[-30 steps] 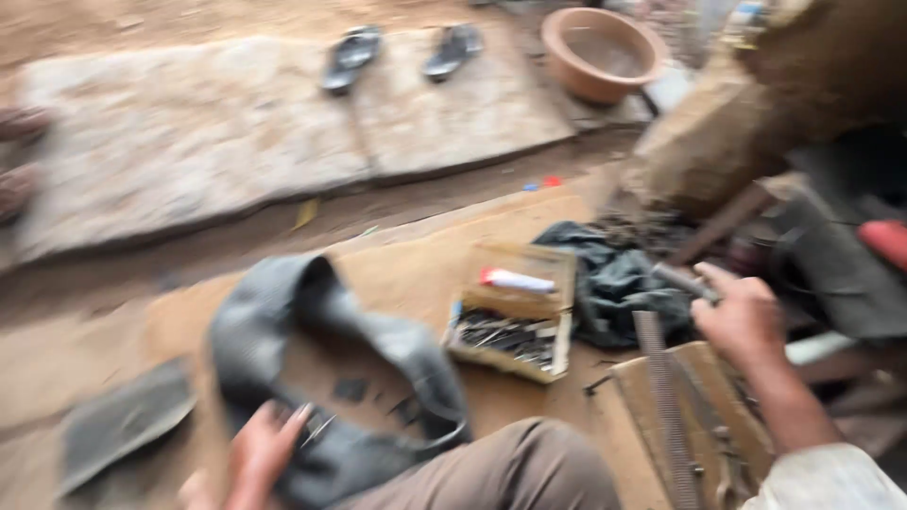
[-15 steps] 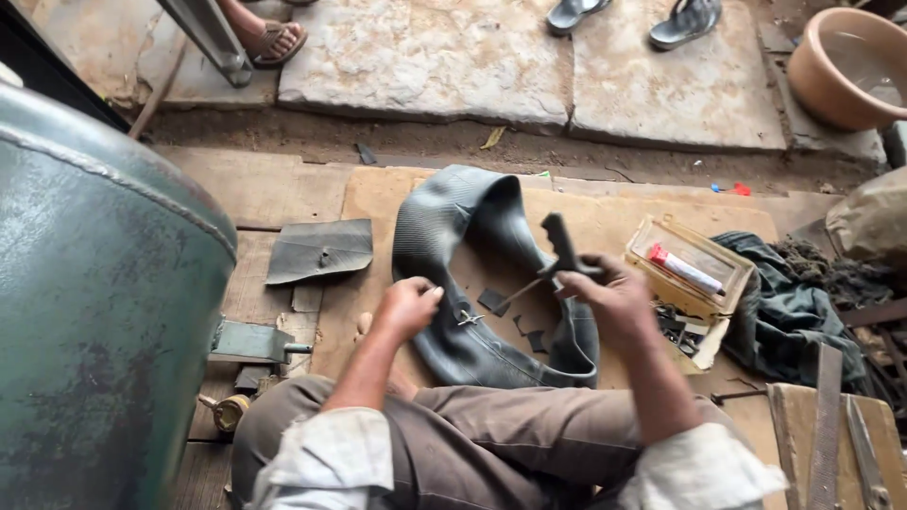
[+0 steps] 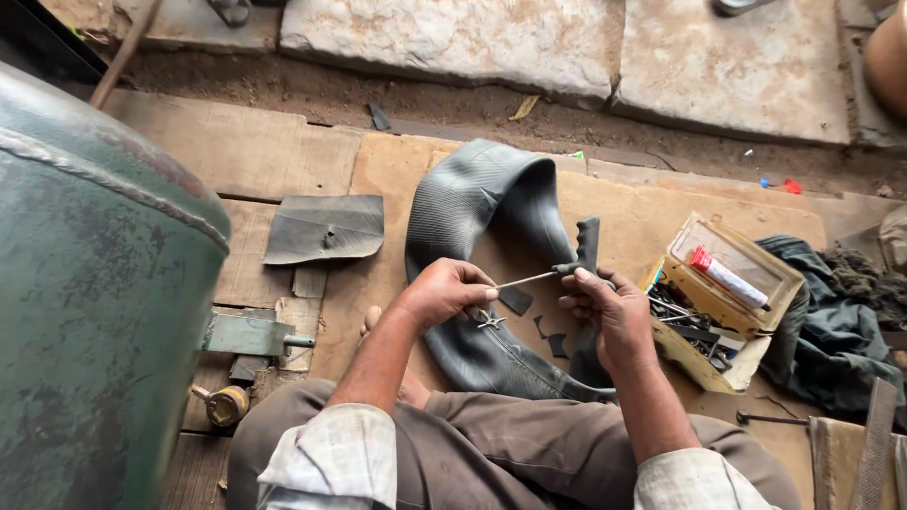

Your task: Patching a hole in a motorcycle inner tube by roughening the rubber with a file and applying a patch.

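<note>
A black rubber inner tube [image 3: 472, 212] lies folded on the wooden boards in front of my knees. My right hand [image 3: 605, 316] grips a tool with a black handle [image 3: 588, 244] and a thin metal shaft [image 3: 525, 280]. My left hand [image 3: 444, 291] pinches the tip of that shaft, just above the tube and its small metal valve [image 3: 489, 321]. Small black rubber scraps [image 3: 516, 300] lie inside the tube's loop.
A large green metal tank [image 3: 90, 283] fills the left side. A flat rubber patch piece [image 3: 324, 229] lies on the boards. An open box [image 3: 723, 295] with a white tube and metal bits stands at the right, beside a dark cloth [image 3: 836, 331]. Stone slabs [image 3: 453, 38] lie beyond.
My view has swung left and closer. My right hand came back from the right with the black-handled tool, and my left hand rose from the tube to its thin shaft.
</note>
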